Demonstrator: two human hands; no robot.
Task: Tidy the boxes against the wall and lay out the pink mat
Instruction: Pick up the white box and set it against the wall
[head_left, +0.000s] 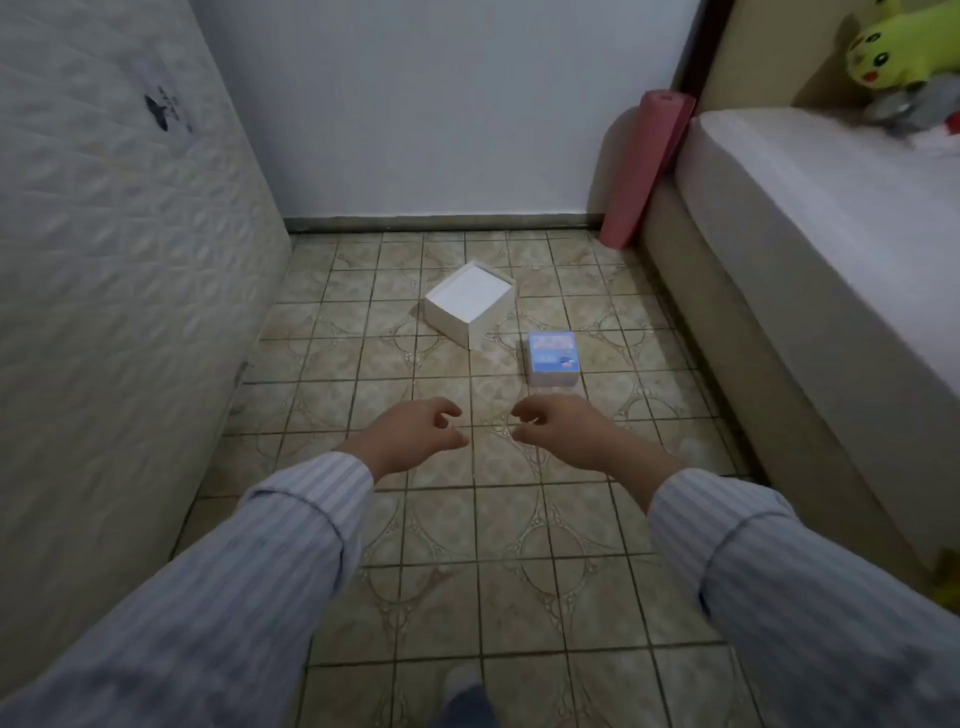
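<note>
Striped sleeves reach forward from the bottom of the view, and at their ends the left hand (415, 434) and right hand (563, 434) hover over the tiled floor (441, 597), fingers loosely curled and apart, holding nothing.

Ahead of them sit the two boxes, both well out from the far wall (441, 104). One is a white box (470, 301), turned cornerwise to the tile lines; the smaller blue box (553, 358) lies just beyond the right hand, near the bed base (701, 312). Both look like light, stiff cardboard, likely easy to lift or slide. The white one seems best taken by two opposite sides with both hands, since a lid may come loose if it is lifted from the top; the blue one should fit a single grasp across its width.

Standing on end in the far right corner, the pink mat (644, 171) is rolled and leans between wall and bed. It appears soft, light foam, best gripped around its middle.

Room is tight: an upright mattress (130, 260) closes the left side, the bed the right, leaving one floor strip for unrolling once the boxes are cleared to the skirting.
</note>
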